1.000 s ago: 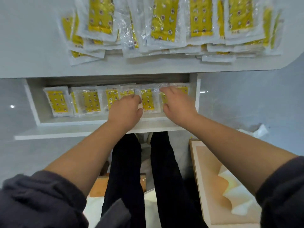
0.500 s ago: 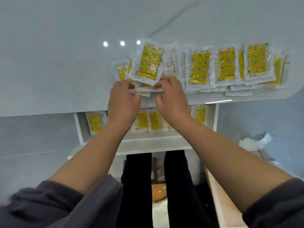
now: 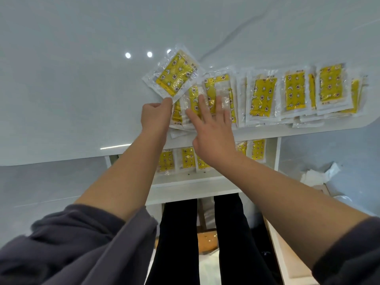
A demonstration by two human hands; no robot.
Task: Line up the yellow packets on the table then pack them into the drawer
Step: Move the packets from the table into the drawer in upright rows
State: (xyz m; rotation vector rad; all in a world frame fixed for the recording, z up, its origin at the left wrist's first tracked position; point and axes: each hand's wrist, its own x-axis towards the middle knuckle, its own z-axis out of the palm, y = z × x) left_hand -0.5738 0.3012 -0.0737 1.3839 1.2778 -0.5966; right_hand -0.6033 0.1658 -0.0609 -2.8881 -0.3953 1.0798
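At center left, the left hand (image 3: 156, 117) pinches one tilted yellow packet (image 3: 174, 76) by its corner over the table (image 3: 72, 89). Beside it, the right hand (image 3: 213, 134) rests with spread fingers on the overlapping row (image 3: 294, 91), too layered to count. Five packets (image 3: 188, 158) show in the drawer (image 3: 195, 182) below.

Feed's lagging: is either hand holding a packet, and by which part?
Left hand pinches the tilted packet by its near corner; right hand is open, holding nothing.

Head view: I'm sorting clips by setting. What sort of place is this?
Probably a desk in a home or small workroom: a glossy white table with an open drawer under it, the person's legs below, and yellow packets spread on top.
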